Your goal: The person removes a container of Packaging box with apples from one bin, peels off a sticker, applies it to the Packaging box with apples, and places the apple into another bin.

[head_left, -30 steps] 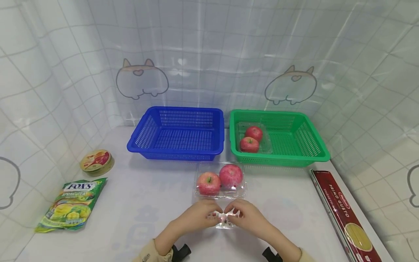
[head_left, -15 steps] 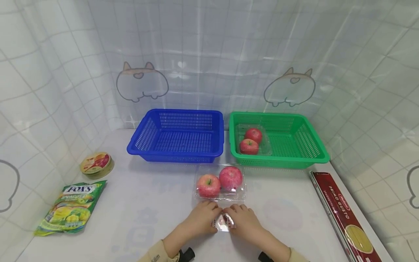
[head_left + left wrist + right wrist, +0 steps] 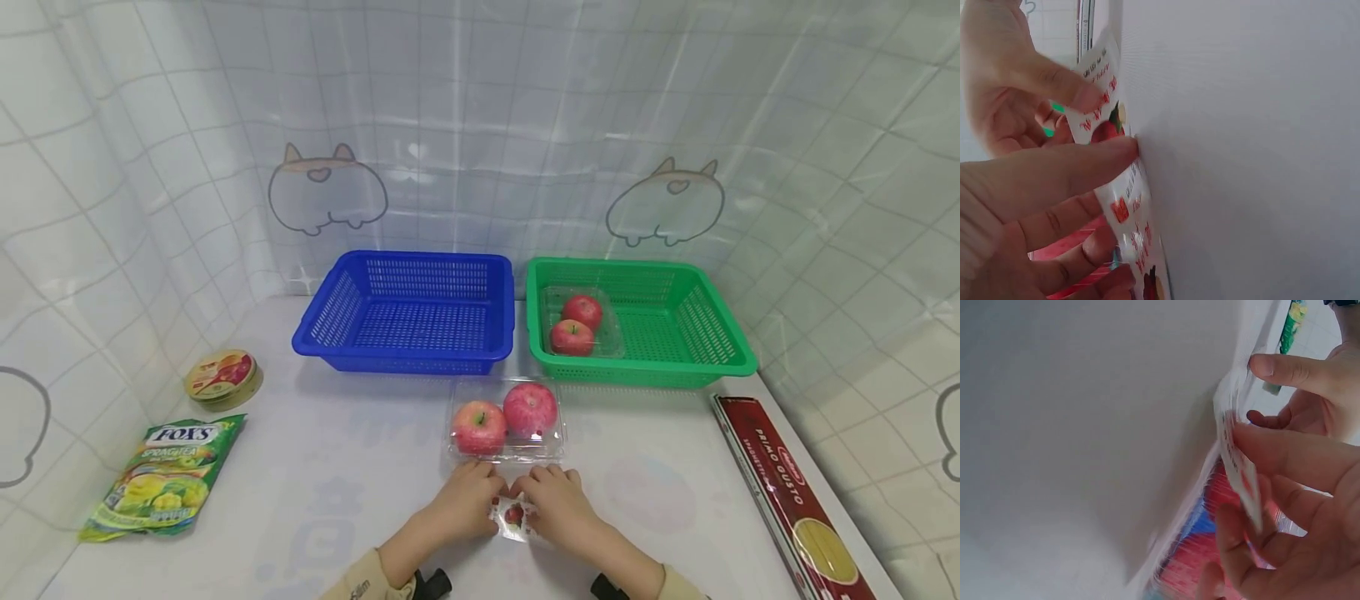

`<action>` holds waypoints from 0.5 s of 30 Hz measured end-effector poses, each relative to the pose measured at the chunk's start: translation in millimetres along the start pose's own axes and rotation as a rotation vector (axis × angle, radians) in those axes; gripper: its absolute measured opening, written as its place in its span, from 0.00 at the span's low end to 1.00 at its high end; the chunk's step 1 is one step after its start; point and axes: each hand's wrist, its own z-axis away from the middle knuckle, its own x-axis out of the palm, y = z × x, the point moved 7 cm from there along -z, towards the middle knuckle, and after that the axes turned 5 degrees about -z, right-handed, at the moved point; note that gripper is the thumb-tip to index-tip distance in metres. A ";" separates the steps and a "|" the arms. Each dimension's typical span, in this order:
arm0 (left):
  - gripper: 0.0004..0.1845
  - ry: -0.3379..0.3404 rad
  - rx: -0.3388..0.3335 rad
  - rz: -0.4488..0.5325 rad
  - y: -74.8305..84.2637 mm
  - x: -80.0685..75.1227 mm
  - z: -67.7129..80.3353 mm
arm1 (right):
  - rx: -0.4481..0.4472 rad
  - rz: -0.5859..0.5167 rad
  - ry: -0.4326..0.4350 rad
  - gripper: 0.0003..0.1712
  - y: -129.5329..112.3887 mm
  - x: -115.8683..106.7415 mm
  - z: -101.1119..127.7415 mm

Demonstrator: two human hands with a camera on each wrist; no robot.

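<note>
A small shiny sticker sheet (image 3: 513, 513) printed with red apples and red lettering is held just above the table, near its front edge. My left hand (image 3: 468, 502) pinches its left part; in the left wrist view the thumb (image 3: 1085, 164) lies across the printed face, with fingers behind. My right hand (image 3: 558, 507) pinches the right part, also seen in the right wrist view, where the sheet (image 3: 1238, 462) looks bent. Just beyond the fingertips stands a clear plastic clamshell (image 3: 461, 390) with two apples, a paler one (image 3: 478, 427) and a pinker one (image 3: 530, 410).
Behind are a blue basket (image 3: 405, 365) and a green basket (image 3: 660, 372), which holds another clamshell of two apples (image 3: 576, 325). At left lie a round tin (image 3: 222, 377) and a green candy bag (image 3: 161, 479). A red spaghetti box (image 3: 795, 492) lies along the right side.
My hands have come slightly closer together and lower over the sticker sheet. Its face has tilted, so a printed apple now shows between them. The clamshell and baskets have stayed in place.
</note>
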 end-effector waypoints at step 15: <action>0.03 -0.221 -0.020 0.747 -21.3 6.6 -0.8 | -0.303 -0.193 0.128 0.18 -15.5 -11.8 -0.4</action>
